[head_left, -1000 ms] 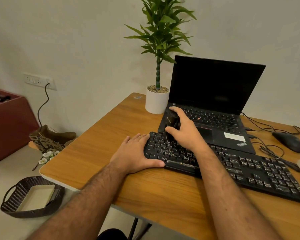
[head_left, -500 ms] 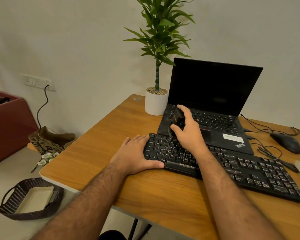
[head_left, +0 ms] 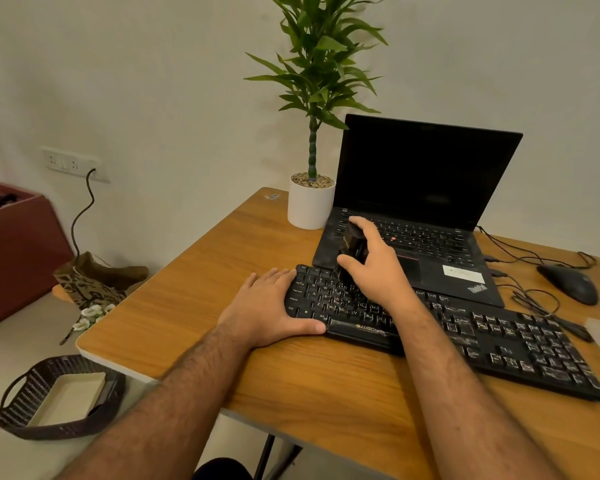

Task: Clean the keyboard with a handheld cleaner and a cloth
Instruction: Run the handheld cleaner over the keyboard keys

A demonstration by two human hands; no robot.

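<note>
**Cleaner on top-left keys, left hand braces the board**

While the right hand (head_left: 378,268) works a small dark handheld cleaner (head_left: 353,244) over the keyboard (head_left: 465,337), the left hand (head_left: 267,310) pins the board's left end so it shouldn't skate on the desk (head_left: 194,292). Left hand lies flat, palm down, fingers together and stretched toward 12 o'clock, thumb hooked along the kbd's front edge approx. at 3 o'clock from the palm; it presses, not grips. Right hand's fingers are curled shut round the cleaner: index over the top, thumb on the near side, the rest wrapped behind. The cleaner stands roughly upright, its lower end at the top-left key rows, w/ the upper part overlapping the laptop (head_left: 423,216) front-left corner in view. Can't tell if the tip actually touches the keys; it's blurred.

The keyboard runs diagonally, left end at 9 o'clock of the right wrist, right end off toward 4 o'clock. Laptop sits open just behind it at 12 o'clock, screen dark. Potted plant (head_left: 312,199) is at 10 o'clock from the laptop; mouse (head_left: 568,282) at 3 o'clock, cables trailing btwn them.

Judgement: cleaner pass is at the board's left end, so most keys toward the right prob. remain. No cloth clearly visible; a pale thing at the far-right edge is too cropped to name. Wipe step looks not yet done.
</note>
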